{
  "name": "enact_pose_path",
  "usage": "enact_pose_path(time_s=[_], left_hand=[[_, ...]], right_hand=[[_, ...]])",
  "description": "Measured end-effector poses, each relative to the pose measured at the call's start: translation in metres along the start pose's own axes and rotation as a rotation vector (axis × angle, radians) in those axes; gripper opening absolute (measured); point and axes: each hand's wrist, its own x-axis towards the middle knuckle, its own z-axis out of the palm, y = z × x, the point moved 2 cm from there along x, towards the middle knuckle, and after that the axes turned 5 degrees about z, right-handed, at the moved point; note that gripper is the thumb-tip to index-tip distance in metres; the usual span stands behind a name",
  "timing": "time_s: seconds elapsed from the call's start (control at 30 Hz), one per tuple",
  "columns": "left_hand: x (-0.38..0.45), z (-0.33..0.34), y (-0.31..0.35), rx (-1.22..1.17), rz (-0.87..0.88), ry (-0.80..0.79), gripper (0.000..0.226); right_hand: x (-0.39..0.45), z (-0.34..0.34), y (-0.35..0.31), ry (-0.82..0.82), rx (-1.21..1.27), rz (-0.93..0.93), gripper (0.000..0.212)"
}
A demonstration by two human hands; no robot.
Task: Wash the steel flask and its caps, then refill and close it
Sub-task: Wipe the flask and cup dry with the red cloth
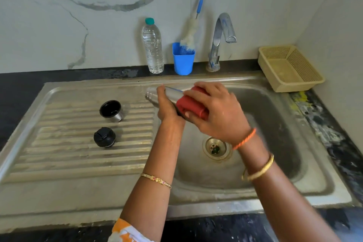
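1. Slippage is my main worry: the steel flask (170,92) lies tilted on its side over the sink (275,124), and if its wall is wet or soapy, a hard stroke could drive it out of my left hand (167,108) into the basin.
2. Knocks come second. The flask's open mouth points left towards the draining board (78,155), where the steel cup cap (111,111) and the black stopper (104,136) sit well apart from my hands; a sliding flask could send either one off the ribs.
3. My left hand grasps the flask from below, just behind the neck, fingers curled round the body.
4. My right hand (214,112) clasps a red scrubber (191,105) and presses it on the flask's upper side, right of the left hand's hold.
5. Blur smears the right wrist, so I cannot tell how much of the flask's base lies beneath that palm.
6. Refill water probably waits in the plastic bottle (153,47) beside the blue cup (183,59).
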Motion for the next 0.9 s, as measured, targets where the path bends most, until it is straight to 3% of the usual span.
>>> enact_pose_path(time_s=[0.07,0.17,0.27,0.33,0.43,0.5,0.6,0.8,0.9], left_hand=[[-0.004,-0.002,0.006,0.004,0.040,0.093,0.080],[-0.008,-0.006,0.008,-0.019,0.063,0.207,0.062],[-0.022,-0.008,0.001,-0.006,0.114,0.251,0.058],[-0.030,-0.007,0.000,-0.030,0.209,0.267,0.054],[-0.034,-0.002,0.008,-0.077,0.441,0.251,0.048],[-0.035,0.002,0.014,-0.075,0.590,0.212,0.043],[-0.035,0.005,0.019,-0.083,0.759,0.151,0.040],[-0.046,0.003,0.005,-0.038,0.762,0.045,0.031],[-0.046,0.008,0.006,0.008,0.809,0.012,0.029]], right_hand=[[-0.027,0.010,0.002,0.231,0.106,-0.033,0.052],[-0.052,0.030,0.012,0.446,0.591,0.094,0.048],[-0.040,0.047,0.031,0.419,1.275,0.544,0.045],[-0.027,0.051,0.043,0.325,1.571,0.907,0.036],[-0.025,0.058,0.042,0.148,1.645,1.141,0.036],[-0.033,0.066,0.032,0.182,1.727,1.156,0.038],[-0.042,0.073,0.018,0.099,1.808,1.168,0.039],[-0.037,0.066,0.033,-0.047,1.861,1.118,0.029],[-0.039,0.067,0.033,-0.039,1.844,1.127,0.022]])
